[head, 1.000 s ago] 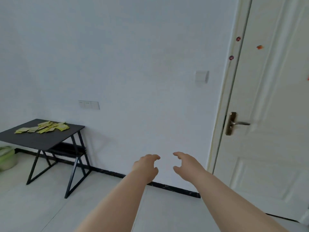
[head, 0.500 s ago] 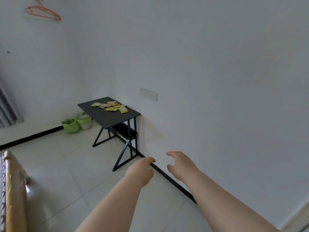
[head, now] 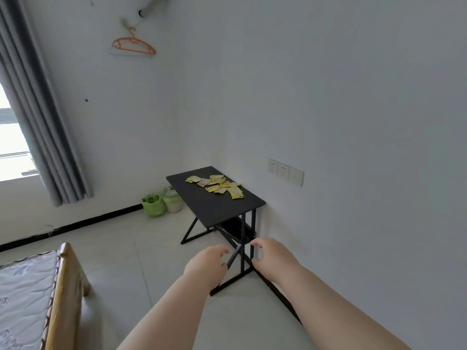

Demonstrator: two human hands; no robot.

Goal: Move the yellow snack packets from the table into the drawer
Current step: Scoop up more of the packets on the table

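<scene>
Across the far half of the black desk (head: 222, 210) lay the yellow snack packets (head: 218, 186), a loose overlapping scatter well apart from my hands. I judged them light, thin and crinkly, slippery film, best pinched at a sealed edge or swept several at once. My left hand (head: 206, 265) and right hand (head: 274, 257) hung in front of me over the pale tiled floor (head: 151, 248), fingers (head: 257, 245) loosely curled and parted, holding nothing. Matt top, thin metal legs. I could see no drawer plainly, only a dark shelf beneath.
</scene>
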